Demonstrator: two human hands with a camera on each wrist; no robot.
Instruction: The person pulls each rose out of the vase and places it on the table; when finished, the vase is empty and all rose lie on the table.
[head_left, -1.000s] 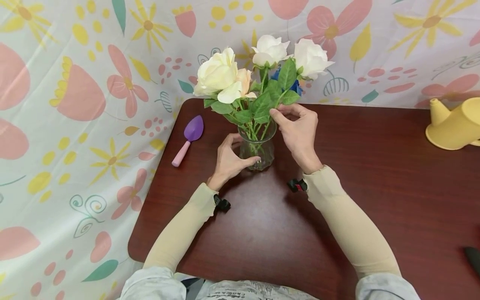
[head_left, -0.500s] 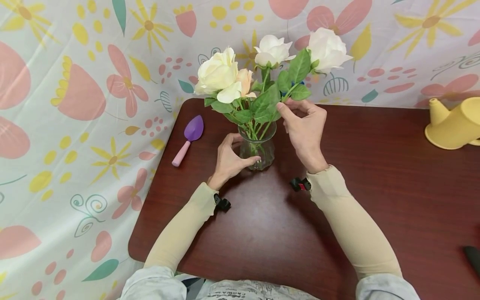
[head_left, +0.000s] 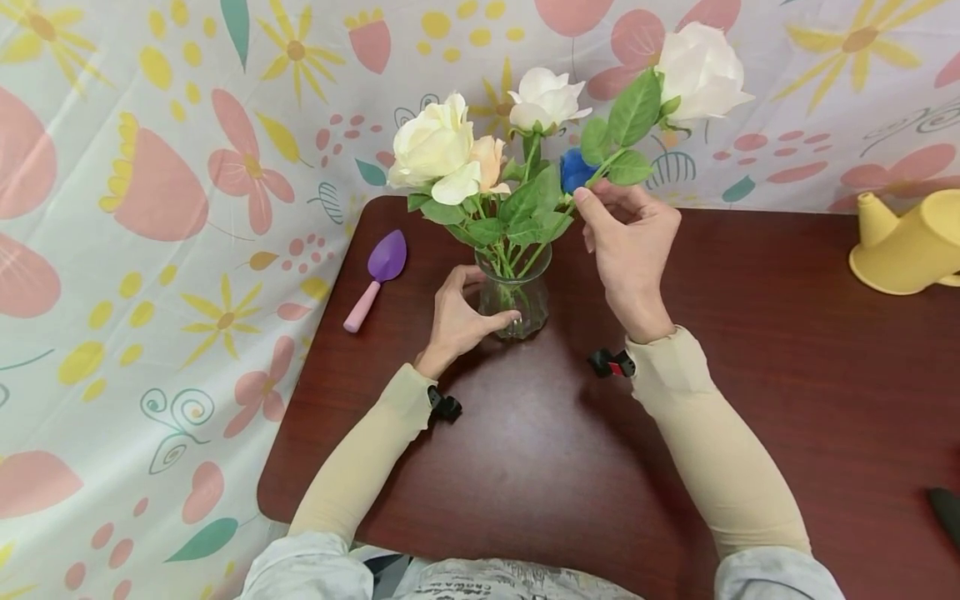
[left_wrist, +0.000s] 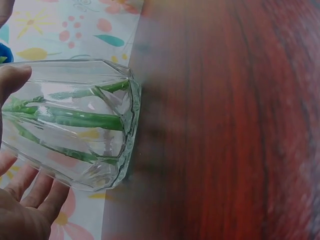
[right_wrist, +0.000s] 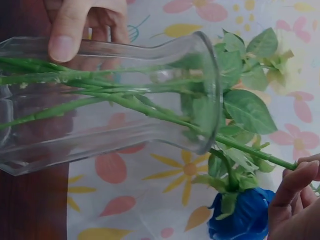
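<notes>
A clear glass vase [head_left: 528,304] stands upright on the table, held round its side by my left hand [head_left: 459,321], thumb in front and fingers on the far side. Between thumb and fingers, my right hand [head_left: 633,250] pinches the stem [right_wrist: 260,156] of a white rose [head_left: 703,73], which leans out to the right. In the right wrist view that stem runs down into the vase. A cream rose [head_left: 431,150], a peach rose [head_left: 489,162], another white rose [head_left: 546,100] and a blue rose [head_left: 576,171] also rise from the vase. Green stems [left_wrist: 85,119] show through the glass.
A trowel with a purple blade [head_left: 387,257] and pink handle lies left of the vase. At the right back stands a yellow watering can [head_left: 907,246]. A dark object [head_left: 945,518] shows at the right edge. Behind the table hangs a flower-patterned cloth [head_left: 225,208].
My right hand has moved right and slightly up, drawing the white rose up and outward. More of the blue rose shows now. My left hand and the vase have stayed put.
</notes>
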